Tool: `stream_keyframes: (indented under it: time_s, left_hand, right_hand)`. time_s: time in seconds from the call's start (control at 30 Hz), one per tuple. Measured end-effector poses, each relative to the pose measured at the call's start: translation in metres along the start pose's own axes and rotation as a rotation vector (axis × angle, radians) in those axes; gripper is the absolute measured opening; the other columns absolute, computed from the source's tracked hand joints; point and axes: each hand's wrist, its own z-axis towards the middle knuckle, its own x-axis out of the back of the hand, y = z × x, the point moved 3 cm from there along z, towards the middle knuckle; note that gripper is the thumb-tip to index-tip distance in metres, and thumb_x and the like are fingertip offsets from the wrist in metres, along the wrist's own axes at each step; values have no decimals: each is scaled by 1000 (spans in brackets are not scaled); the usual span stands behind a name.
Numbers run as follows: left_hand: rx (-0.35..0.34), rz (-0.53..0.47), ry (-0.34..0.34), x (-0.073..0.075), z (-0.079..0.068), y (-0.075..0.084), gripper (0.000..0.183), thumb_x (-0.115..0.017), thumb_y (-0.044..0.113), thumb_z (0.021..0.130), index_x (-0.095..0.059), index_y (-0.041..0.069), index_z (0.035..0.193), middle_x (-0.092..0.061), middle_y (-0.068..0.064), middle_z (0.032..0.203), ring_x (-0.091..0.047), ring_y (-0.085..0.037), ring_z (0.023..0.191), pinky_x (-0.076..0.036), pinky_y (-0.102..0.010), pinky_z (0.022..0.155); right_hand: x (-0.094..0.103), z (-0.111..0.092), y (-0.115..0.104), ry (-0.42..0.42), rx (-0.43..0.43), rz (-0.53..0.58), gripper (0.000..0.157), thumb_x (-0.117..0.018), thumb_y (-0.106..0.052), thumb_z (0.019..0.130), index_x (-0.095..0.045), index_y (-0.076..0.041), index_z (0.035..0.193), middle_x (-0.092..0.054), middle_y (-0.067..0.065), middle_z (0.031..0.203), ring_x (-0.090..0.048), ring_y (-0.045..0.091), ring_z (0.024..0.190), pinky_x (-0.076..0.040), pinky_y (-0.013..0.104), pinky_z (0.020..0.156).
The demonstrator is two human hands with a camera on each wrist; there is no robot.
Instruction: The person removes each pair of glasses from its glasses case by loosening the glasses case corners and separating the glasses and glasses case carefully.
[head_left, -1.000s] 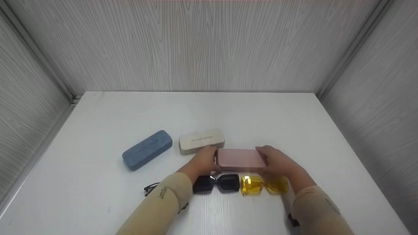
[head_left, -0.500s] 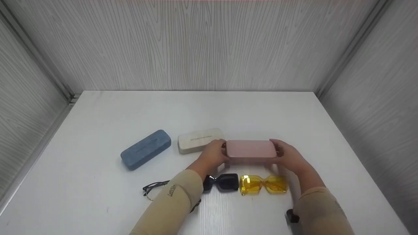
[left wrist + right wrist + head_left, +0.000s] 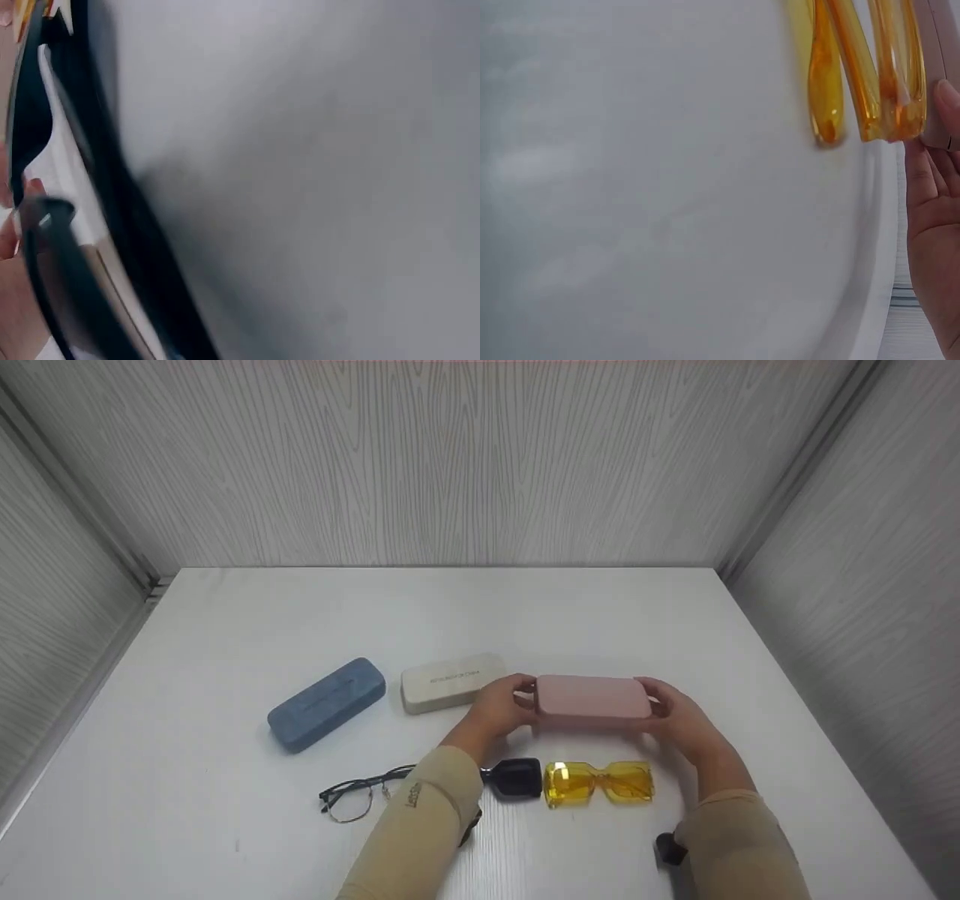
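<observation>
A pink glasses case (image 3: 592, 696), its lid down, is held by its two short ends between my hands. My left hand (image 3: 501, 709) grips the left end with fingers behind and thumb in front. At the right end my right hand (image 3: 681, 720) does the same; the right wrist view shows its thumb (image 3: 949, 101) on the case's side. Just in front of the case lie yellow-lensed sunglasses (image 3: 598, 784) and black sunglasses (image 3: 517, 778), the latter partly covered by my left sleeve. Thin-framed eyeglasses (image 3: 352, 799) lie further left, also partly hidden by that sleeve.
A cream glasses case (image 3: 442, 686) with dark lettering stands just left of my left hand. Beyond it, a blue glasses case (image 3: 327, 703) lies at a slant. The white table (image 3: 225, 630) is bounded by wood-grain panels (image 3: 450, 465) at the back and sides.
Both hands have carried the pink case to the right and slightly back, away from the sunglasses. As my left arm shifted right, more of the thin-framed eyeglasses came into view.
</observation>
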Motion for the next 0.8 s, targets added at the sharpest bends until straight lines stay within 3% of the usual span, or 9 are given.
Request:
stream_keyframes:
  time_s: [0.17, 0.43, 0.8]
  left_hand:
    - [34, -56, -8, -8, 3, -5, 62, -75, -3, 67, -53, 5, 124, -60, -6, 115, -58, -19, 102, -50, -27, 82]
    - [50, 63, 2, -13, 4, -5, 62, -77, -1, 63, -54, 1, 121, -61, -10, 112, -58, -21, 99, -46, -30, 90]
    - [30, 216, -5, -16, -1, 0, 56, -73, 4, 70, -52, 2, 122, -58, -13, 116, -54, -25, 108, -43, -35, 95]
  right_hand:
    - [0, 2, 6, -1, -24, -41, 80, -79, -27, 68, -38, -28, 137, -36, -4, 143, -30, 22, 133, -23, 50, 107]
    - [-2, 5, 9, -3, -5, -81, 80, -77, -21, 72, -34, -26, 140, -30, -1, 147, -23, 22, 136, -22, 46, 108]
    - [-3, 4, 6, -12, -26, -142, 85, -75, -18, 74, -27, -26, 144, -24, 0, 149, -18, 24, 138, -21, 48, 108]
